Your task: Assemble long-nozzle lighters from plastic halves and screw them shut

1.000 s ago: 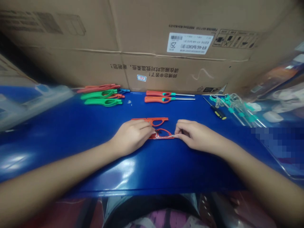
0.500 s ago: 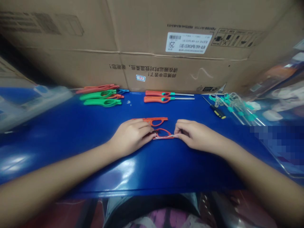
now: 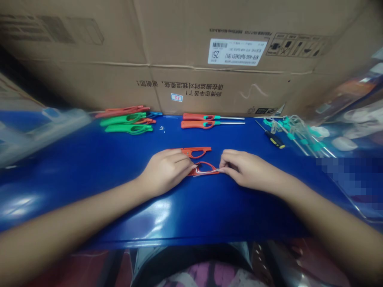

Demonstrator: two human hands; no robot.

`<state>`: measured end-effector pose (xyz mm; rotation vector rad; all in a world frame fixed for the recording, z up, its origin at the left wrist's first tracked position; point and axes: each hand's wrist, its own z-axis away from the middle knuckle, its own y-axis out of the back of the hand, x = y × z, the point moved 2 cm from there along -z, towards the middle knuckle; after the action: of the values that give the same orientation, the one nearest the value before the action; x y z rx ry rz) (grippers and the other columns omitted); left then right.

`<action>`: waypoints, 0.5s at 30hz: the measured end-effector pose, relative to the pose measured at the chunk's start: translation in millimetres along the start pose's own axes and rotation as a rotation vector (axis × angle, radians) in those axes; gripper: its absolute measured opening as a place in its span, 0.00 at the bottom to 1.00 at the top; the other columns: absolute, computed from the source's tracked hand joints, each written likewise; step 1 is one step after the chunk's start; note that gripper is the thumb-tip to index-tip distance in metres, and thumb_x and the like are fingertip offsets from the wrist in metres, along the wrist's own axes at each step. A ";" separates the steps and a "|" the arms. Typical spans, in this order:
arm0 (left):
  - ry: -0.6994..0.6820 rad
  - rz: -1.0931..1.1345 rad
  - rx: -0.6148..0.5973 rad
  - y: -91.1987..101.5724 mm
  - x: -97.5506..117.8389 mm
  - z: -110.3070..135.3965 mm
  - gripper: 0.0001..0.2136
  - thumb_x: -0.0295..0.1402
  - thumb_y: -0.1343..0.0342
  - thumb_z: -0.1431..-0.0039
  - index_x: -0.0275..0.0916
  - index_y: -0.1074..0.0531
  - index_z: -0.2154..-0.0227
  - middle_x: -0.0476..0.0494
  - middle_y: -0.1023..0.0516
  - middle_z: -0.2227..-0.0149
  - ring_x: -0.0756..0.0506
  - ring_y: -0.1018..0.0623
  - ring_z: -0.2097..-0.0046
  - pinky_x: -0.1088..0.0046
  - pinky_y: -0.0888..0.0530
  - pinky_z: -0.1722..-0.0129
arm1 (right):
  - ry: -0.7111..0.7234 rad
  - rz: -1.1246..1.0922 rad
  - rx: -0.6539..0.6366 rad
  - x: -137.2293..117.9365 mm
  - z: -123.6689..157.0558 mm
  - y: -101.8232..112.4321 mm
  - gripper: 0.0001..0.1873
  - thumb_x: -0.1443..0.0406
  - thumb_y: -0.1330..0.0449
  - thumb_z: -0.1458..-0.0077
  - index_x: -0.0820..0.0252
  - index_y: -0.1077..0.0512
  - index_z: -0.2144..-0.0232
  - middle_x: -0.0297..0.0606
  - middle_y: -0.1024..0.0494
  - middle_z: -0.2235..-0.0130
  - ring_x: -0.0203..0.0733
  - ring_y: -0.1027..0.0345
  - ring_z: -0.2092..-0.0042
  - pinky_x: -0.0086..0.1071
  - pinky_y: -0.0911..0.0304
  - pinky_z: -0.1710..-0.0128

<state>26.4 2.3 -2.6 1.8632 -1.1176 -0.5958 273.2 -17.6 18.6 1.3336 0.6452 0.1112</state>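
An orange lighter half shell (image 3: 211,164) with an oval opening lies on the table between my hands. My left hand (image 3: 169,169) is closed over its left end, fingertips pressed together and hiding that part. A thin white wire (image 3: 206,173) runs along the shell's lower edge toward my right hand (image 3: 243,169). Thumb and forefinger of that hand pinch the wire at the shell's right tip. A small dark piece shows by the left fingertips. Just behind is a second orange half shell (image 3: 206,150), partly covered by my left hand.
Two orange lighters (image 3: 196,124) with metal tubes lie farther back. Green lighter shells (image 3: 128,128) are piled left of them, near small white bits (image 3: 162,128). At right are a screwdriver (image 3: 274,140) and metal tubes with teal parts (image 3: 302,139). A cardboard box (image 3: 179,48) walls off the back.
The front shell's left part and the white wire show more clearly now beside my left fingertips, which have shifted slightly. My right hand stays at the tip.
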 end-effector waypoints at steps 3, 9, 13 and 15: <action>-0.027 -0.082 -0.019 1.5 2.6 -0.9 0.15 0.35 0.49 0.28 0.37 0.22 0.68 0.46 0.17 0.66 0.45 0.20 0.64 0.68 0.25 0.63 | -0.006 -0.006 -0.001 -0.1 0.2 0.1 0.05 0.67 0.44 0.36 0.57 0.30 0.66 0.36 0.24 0.60 0.41 0.31 0.60 0.34 0.42 0.62; -0.097 -0.098 -0.106 7.9 1.8 -0.9 0.13 0.34 0.50 0.28 0.37 0.20 0.61 0.43 0.16 0.60 0.43 0.18 0.58 0.66 0.24 0.59 | -0.002 -0.016 0.001 -0.4 -0.7 -0.3 0.05 0.66 0.44 0.36 0.57 0.30 0.66 0.37 0.23 0.60 0.42 0.31 0.60 0.34 0.42 0.62; -0.159 -0.062 -0.239 14.8 -1.0 -0.3 0.14 0.34 0.51 0.28 0.36 0.22 0.51 0.41 0.16 0.54 0.41 0.18 0.53 0.62 0.23 0.56 | 0.003 -0.007 0.005 0.4 -0.3 0.0 0.05 0.66 0.44 0.35 0.57 0.30 0.66 0.37 0.23 0.60 0.42 0.31 0.61 0.34 0.42 0.63; -0.165 -0.049 -0.285 17.6 -1.4 -0.1 0.15 0.35 0.51 0.28 0.36 0.24 0.48 0.41 0.17 0.51 0.39 0.19 0.50 0.60 0.23 0.53 | 0.004 0.004 0.005 1.2 0.0 0.7 0.05 0.66 0.44 0.35 0.57 0.30 0.66 0.37 0.23 0.60 0.42 0.31 0.61 0.34 0.42 0.63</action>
<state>17.6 -0.6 12.5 1.6218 -1.0336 -0.9018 274.4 -17.0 18.8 1.3400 0.6466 0.1151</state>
